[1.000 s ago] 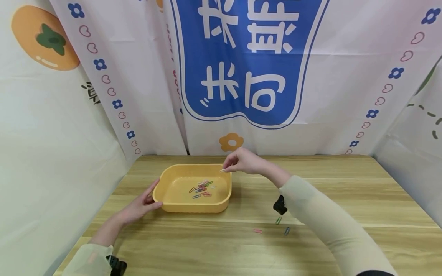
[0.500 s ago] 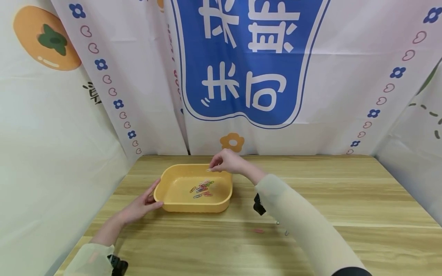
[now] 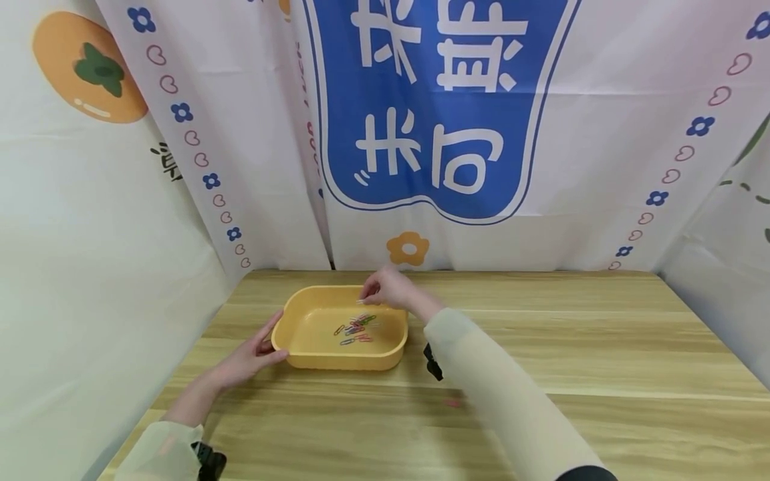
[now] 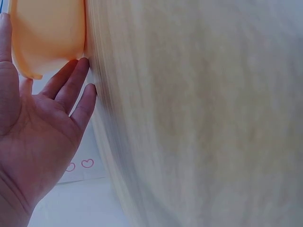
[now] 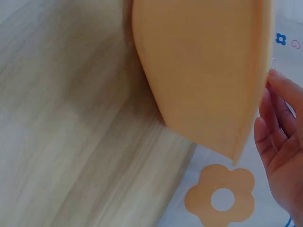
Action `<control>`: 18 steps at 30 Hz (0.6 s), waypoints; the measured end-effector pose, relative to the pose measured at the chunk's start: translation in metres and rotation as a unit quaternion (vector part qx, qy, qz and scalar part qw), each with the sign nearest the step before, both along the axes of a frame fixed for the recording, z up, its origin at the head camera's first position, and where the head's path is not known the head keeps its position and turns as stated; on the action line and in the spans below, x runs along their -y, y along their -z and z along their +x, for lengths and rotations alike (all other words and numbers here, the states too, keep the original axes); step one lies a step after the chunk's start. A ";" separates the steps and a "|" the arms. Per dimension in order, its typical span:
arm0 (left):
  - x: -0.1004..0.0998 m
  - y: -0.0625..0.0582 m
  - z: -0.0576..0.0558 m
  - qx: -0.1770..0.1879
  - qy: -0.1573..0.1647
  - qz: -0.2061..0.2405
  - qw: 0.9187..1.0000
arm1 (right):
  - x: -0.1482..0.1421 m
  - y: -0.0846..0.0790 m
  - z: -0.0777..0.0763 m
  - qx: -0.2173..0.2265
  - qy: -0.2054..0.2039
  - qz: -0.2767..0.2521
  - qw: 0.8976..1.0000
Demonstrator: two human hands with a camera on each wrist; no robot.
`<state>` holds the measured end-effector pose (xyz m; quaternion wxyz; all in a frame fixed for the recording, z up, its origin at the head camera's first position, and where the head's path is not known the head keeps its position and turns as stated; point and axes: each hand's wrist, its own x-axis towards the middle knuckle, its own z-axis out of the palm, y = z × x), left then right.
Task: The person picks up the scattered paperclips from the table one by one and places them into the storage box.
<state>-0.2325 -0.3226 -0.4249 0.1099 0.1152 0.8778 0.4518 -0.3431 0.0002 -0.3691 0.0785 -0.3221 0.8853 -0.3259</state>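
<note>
A yellow plastic tray (image 3: 339,361) stands on the wooden table with several coloured paper clips (image 3: 356,325) lying together on its floor. My left hand (image 3: 248,363) touches the tray's left end, thumb by the front corner and fingers along the side. In the left wrist view, the fingers (image 4: 71,90) are extended and spread against the tray's wall. Over the tray's back right part, my right hand (image 3: 391,288) pinches a white paper clip (image 3: 360,302) between thumb and fingertips. The right wrist view shows this clip (image 5: 274,63) just beyond the tray's rim.
A pink paper clip (image 3: 452,403) lies on the table (image 3: 337,427) beside my right sleeve (image 3: 493,381), which covers part of the tabletop. A printed cloth (image 3: 601,160) hangs behind the table's back edge.
My right hand has moved left from the tray's right rim to over its inside, carrying the white paper clip. The right sleeve now hides two clips on the table. My left hand stays put.
</note>
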 end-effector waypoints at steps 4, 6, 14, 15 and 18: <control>0.000 0.000 0.000 0.004 -0.001 0.004 1.000 | 0.004 0.007 -0.001 -0.001 0.005 0.019 1.000; 0.000 -0.001 -0.001 0.006 -0.002 0.005 1.000 | 0.006 0.010 -0.001 0.002 0.006 0.025 1.000; 0.000 -0.001 -0.002 0.005 0.003 0.004 1.000 | 0.009 0.019 0.000 0.012 0.015 0.040 0.999; -0.001 -0.001 -0.001 0.004 0.003 0.004 1.000 | 0.009 0.020 -0.001 0.012 0.017 0.039 0.999; -0.001 0.000 -0.001 0.004 0.002 0.002 1.000 | 0.009 0.021 -0.001 0.005 0.016 0.036 0.999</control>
